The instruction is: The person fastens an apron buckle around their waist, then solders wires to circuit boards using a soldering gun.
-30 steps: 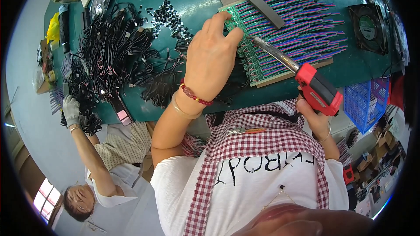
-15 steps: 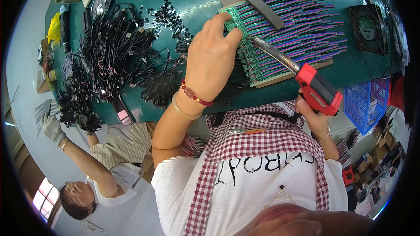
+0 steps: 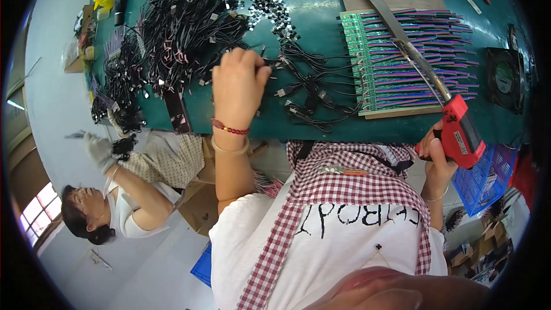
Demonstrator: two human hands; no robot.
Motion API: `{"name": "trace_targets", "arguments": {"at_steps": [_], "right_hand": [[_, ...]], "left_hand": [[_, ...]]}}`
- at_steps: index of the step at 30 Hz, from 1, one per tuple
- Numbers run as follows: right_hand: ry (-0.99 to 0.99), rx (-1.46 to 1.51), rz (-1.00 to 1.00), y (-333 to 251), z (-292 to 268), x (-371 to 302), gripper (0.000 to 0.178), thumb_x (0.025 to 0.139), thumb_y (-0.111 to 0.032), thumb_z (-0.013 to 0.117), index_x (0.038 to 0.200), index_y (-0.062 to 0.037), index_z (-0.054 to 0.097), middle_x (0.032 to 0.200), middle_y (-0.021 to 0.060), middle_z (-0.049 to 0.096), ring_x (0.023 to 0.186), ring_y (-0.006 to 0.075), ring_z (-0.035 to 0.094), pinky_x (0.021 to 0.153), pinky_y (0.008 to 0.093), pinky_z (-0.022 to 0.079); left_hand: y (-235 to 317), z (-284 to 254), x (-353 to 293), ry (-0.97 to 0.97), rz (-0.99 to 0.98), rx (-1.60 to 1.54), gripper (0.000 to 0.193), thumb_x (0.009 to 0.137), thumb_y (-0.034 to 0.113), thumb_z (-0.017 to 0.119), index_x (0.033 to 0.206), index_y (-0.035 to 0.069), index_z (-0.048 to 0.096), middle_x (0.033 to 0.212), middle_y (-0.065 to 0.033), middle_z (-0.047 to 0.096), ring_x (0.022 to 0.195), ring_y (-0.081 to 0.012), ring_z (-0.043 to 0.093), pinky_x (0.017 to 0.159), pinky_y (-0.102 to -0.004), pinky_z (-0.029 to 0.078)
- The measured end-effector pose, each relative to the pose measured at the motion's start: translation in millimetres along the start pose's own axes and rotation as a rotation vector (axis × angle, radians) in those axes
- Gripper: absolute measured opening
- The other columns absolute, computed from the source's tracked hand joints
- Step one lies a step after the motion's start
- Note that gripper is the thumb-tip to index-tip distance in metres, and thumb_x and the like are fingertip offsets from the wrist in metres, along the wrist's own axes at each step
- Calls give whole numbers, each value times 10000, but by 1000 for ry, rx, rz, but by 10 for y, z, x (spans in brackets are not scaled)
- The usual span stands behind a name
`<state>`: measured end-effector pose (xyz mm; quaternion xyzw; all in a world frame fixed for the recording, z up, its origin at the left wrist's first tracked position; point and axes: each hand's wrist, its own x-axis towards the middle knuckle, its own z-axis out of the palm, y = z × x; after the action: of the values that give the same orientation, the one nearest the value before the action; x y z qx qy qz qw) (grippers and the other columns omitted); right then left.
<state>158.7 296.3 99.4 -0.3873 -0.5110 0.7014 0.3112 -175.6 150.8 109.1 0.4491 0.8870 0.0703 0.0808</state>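
Note:
My right hand (image 3: 437,155) grips a red and black soldering gun (image 3: 461,132) by its handle, at the table's near edge. The gun's long metal shaft points up and left over a row of green circuit boards (image 3: 370,83) with multicoloured wires (image 3: 427,69). Several black cables (image 3: 336,69) run from the left side of the boards. My left hand (image 3: 237,89) is over the table beside a heap of black USB cables (image 3: 178,40), its fingers curled downward. Whatever its fingertips hold, if anything, is hidden.
A curved grey metal strip (image 3: 373,0) lies across the boards. Small metal connectors (image 3: 270,8) are heaped at the back. A black fan (image 3: 505,80) sits at right, above a blue basket (image 3: 482,186). A gloved co-worker's hand (image 3: 99,150) is at left.
My left hand has moved left from the circuit boards to the cable heap. The soldering gun has drawn back from the boards' left end. The whole view has shifted.

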Motion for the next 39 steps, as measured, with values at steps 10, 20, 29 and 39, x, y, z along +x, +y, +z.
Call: {"name": "trace_targets", "arguments": {"at_steps": [10, 20, 29, 39], "right_hand": [[0, 28, -69, -44, 86, 85, 306, 873, -104, 578, 1110, 31, 441, 621, 27, 427, 499, 92, 400, 476, 222, 340], [38, 234, 20, -309, 410, 262, 361, 871, -89, 572, 1187, 28, 444, 647, 28, 446, 510, 85, 399, 473, 225, 359], [-122, 6, -124, -370, 868, 582, 170, 835, -105, 698, 978, -33, 642, 882, -5, 643, 749, 63, 600, 654, 228, 481], [-80, -38, -73, -259, 705, 641, 148, 837, -93, 687, 964, -35, 638, 832, 1, 648, 646, 64, 591, 603, 254, 489]], "left_hand": [[-116, 111, -190, 151, 56, -182, 81, 752, 123, 694, 786, 89, 629, 915, -34, 582, 903, -237, 548, 778, -368, 381], [291, -139, -126, 167, -175, -1166, 18, 884, 3, 596, 895, -9, 588, 716, 18, 588, 589, -13, 495, 536, -168, 401], [1258, -4, -13, 70, 149, -1021, 113, 788, -13, 666, 804, -10, 555, 685, -48, 611, 551, -58, 525, 510, -211, 428], [1295, -69, -93, -65, 238, -974, 88, 800, 2, 655, 801, 2, 567, 626, -23, 588, 507, -42, 495, 478, -201, 393]]}}
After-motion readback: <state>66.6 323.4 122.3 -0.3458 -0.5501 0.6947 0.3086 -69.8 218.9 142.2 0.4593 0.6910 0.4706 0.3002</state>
